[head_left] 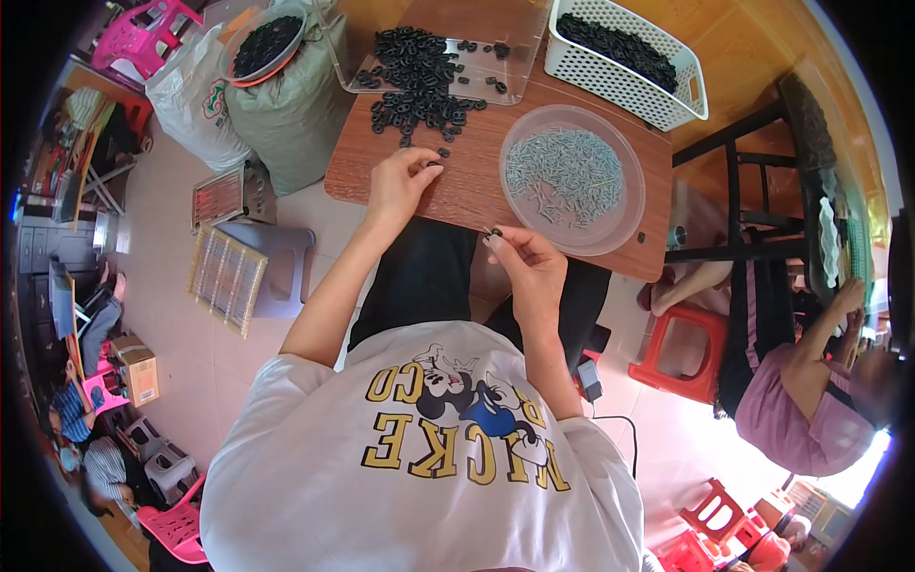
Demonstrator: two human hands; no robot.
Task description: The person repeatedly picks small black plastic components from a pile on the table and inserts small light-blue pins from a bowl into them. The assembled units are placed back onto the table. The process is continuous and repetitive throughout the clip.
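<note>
My left hand (pixel 396 191) is over the table's near edge, thumb and forefinger closed on a small black oval part (pixel 435 164). Just beyond its fingertips another black part (pixel 443 152) lies on the wood. My right hand (pixel 530 262) is lower and further right, at the table's front edge, pinching a small black part (pixel 493 234). A loose pile of black oval parts (pixel 415 110) spreads from a clear plastic bin (pixel 519 71) onto the tabletop. Right of my hands, a round translucent tray (pixel 624 224) holds many small silvery screws or pins (pixel 562 172).
A white perforated basket (pixel 688 107) of black parts stands at the back right of the brown table (pixel 348 172). Full sacks (pixel 286 133) stand left, one under a bowl (pixel 270 48). A grey stool (pixel 286 272) is nearer. A co-worker (pixel 801 400) sits right, by a red stool (pixel 681 353).
</note>
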